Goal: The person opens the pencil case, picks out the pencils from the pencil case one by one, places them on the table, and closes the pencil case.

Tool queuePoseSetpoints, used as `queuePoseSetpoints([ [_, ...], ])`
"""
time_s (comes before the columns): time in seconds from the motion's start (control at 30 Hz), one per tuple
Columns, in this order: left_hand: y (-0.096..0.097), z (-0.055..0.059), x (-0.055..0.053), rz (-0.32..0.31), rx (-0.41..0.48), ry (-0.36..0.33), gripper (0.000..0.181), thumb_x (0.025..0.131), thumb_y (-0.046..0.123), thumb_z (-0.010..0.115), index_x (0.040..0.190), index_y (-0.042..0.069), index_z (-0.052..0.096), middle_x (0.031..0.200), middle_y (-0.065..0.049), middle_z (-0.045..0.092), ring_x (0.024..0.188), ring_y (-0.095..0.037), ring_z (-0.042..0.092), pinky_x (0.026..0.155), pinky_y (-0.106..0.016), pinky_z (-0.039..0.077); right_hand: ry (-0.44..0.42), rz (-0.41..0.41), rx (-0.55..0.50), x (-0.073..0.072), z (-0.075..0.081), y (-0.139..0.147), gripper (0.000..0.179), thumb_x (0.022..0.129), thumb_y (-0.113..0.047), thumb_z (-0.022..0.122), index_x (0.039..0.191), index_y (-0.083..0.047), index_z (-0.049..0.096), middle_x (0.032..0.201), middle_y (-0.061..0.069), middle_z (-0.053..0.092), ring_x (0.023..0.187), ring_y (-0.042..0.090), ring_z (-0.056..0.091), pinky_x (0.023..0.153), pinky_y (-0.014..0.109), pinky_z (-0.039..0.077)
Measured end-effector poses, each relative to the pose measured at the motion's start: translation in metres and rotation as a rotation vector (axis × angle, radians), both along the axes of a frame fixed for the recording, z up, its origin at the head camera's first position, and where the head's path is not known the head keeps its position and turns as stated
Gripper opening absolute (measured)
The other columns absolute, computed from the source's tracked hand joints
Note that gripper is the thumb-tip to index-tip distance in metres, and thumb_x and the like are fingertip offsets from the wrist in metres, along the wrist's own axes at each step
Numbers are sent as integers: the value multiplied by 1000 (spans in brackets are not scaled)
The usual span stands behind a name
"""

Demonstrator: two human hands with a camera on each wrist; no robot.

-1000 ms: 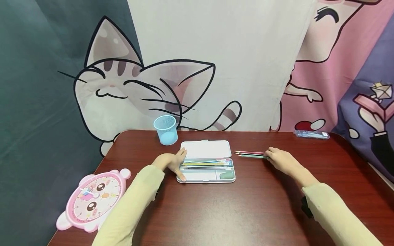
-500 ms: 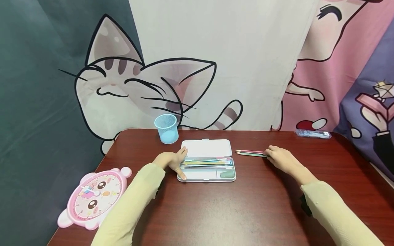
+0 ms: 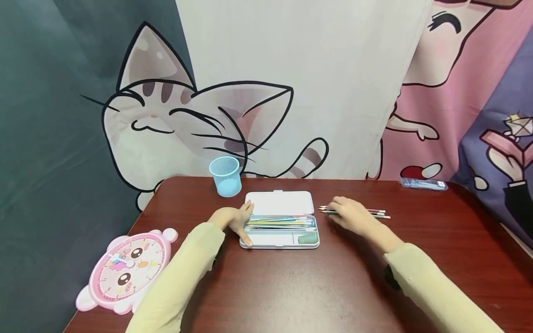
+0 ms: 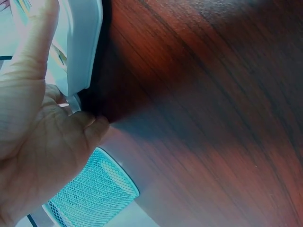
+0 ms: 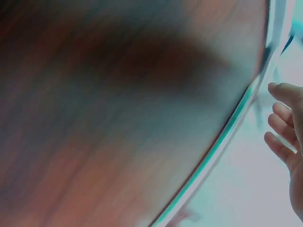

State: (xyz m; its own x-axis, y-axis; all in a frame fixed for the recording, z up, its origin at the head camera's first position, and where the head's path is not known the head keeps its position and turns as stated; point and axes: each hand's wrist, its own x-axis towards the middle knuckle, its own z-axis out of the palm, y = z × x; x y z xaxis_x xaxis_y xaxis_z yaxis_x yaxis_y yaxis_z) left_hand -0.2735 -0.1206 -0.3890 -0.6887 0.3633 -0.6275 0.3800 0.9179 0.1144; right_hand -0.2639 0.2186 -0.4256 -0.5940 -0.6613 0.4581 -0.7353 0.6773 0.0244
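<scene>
An open white pencil case point(image 3: 272, 238) lies on the table with its lid point(image 3: 280, 203) folded back. Several pencils point(image 3: 279, 222) fill its long compartment, and a green eraser point(image 3: 307, 238) sits at the front right. My left hand point(image 3: 234, 219) holds the case's left end; the left wrist view has the thumb over it and the other fingers at its side. Right of the case, a few loose pencils point(image 3: 376, 212) lie with their points toward it. My right hand point(image 3: 353, 216) is over them, fingers relaxed and spaced in the right wrist view, apart from the green pencil point(image 5: 220, 142) there.
Behind the case stands a light blue mesh pencil cup point(image 3: 226, 178). A pink toy clock point(image 3: 129, 273) lies at the table's left edge. At the back right is a clear blue packet point(image 3: 424, 184). Printed curtains point(image 3: 325, 92) hang behind the brown table point(image 3: 291, 291).
My right hand has moved left along the loose pencils, from their rear ends toward their points, uncovering the rear ends. The pencils and my left hand on the case have stayed in place.
</scene>
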Motion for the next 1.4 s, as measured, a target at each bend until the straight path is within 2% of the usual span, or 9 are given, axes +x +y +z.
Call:
queuePoseSetpoints([
  [0.27,0,1,2,16,-25,18,120,69,52,72,146,0,-4,154,-15,-9,143,-25,0,114,-37,17,-71,47,95,7,9,-76,14,77,-15,71,89,-9,66,81,1,60,74,15,59,66,29,49],
  [0.37,0,0,1,22,-18,17,120,69,52,72,146,1,-4,154,-14,-9,143,-24,0,114,-37,18,-102,71,104,5,8,-93,13,78,-14,70,89,-8,66,81,2,62,75,15,61,67,29,50],
  [0.53,1,-3,1,26,-1,9,120,68,53,72,146,2,-4,154,-14,-9,143,-24,-1,114,-37,17,-185,28,126,4,8,-110,12,80,-10,68,91,-7,67,84,3,62,79,16,63,70,29,51],
  [0.63,0,-4,1,26,3,8,120,68,52,73,146,2,-4,154,-14,-10,143,-24,-2,114,-37,17,-161,10,165,4,9,-116,8,80,-6,66,88,-7,67,80,3,60,74,17,61,65,29,50],
  [0.8,-1,-5,0,19,11,16,120,69,51,74,145,0,-4,154,-16,-9,143,-24,-2,114,-37,16,-98,-17,285,5,12,-121,7,83,-2,59,81,-6,64,75,6,55,67,20,57,56,31,47],
  [1.0,1,-5,0,14,-13,20,120,69,53,72,146,3,-5,154,-14,-9,143,-22,-1,113,-36,20,-96,-44,353,2,16,-117,4,79,-5,66,83,-6,65,76,6,57,69,19,58,56,29,49],
  [1.17,2,-5,-1,21,-9,20,120,68,53,72,146,3,-5,154,-13,-9,143,-23,-1,113,-36,19,-92,-55,316,0,19,-102,12,73,-10,73,80,-7,64,72,3,54,67,17,56,56,28,48],
  [1.4,0,-6,-1,45,13,4,122,67,53,73,146,2,-5,154,-13,-10,143,-24,-2,114,-37,17,-25,-31,232,-4,15,-70,11,72,-4,70,76,-7,61,70,2,51,62,16,51,53,27,44],
])
